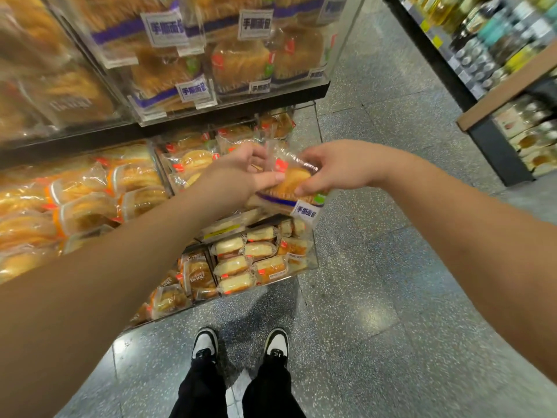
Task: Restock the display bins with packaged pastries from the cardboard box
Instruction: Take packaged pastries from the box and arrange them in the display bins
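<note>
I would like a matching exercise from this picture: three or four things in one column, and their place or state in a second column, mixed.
Things:
1. packaged pastry
2. left hand
3. shoes
4. bottles

Places or states:
A. on the speckled floor, at the bottom of the view
B. held between both hands, in front of the display bins
C. on the shelf at the far right
D. grips the pastry's left end

Pairs: 1-B, 2-D, 3-A, 4-C

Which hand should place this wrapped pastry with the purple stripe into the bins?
Left, probably. The left hand already reaches over the clear display bins, while the right hand grips the clear-wrapped pastry from the aisle side.
</note>
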`<state>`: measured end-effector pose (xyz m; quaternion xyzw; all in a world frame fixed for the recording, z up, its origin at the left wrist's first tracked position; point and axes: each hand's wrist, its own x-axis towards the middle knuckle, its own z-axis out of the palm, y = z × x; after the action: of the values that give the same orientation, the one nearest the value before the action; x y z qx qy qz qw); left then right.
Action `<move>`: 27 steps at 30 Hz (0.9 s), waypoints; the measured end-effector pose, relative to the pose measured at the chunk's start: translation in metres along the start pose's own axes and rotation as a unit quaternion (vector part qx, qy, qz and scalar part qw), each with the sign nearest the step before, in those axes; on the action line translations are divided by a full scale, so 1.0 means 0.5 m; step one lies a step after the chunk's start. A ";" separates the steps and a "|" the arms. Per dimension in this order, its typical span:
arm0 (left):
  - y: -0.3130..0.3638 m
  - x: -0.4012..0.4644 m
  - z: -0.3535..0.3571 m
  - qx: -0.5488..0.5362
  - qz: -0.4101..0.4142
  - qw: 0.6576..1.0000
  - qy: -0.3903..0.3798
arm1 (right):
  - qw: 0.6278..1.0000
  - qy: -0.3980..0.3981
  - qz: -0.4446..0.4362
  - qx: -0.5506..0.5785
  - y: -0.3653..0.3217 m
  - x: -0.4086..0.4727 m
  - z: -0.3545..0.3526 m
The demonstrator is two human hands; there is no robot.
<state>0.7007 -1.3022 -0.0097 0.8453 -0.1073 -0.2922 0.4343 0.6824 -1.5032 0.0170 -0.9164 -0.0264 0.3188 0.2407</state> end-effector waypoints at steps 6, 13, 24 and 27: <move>-0.052 0.082 0.007 0.324 0.122 0.935 0.078 | 0.959 0.226 0.163 -0.048 0.000 0.033 -0.024; -0.096 0.137 0.020 0.473 0.048 0.871 0.125 | 0.923 0.200 0.216 -0.249 -0.038 0.168 0.036; -0.106 0.123 0.019 0.549 0.040 0.816 0.177 | 0.954 0.171 0.058 -0.241 0.028 0.258 0.024; -0.098 0.130 0.020 0.560 0.135 0.796 0.183 | 0.950 0.132 0.026 -0.282 0.035 0.280 0.007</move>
<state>0.7437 -1.3076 -0.0792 0.9556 -0.2837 0.0405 -0.0688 0.7900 -1.4888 -0.0736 -0.9811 -0.0596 0.1807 -0.0340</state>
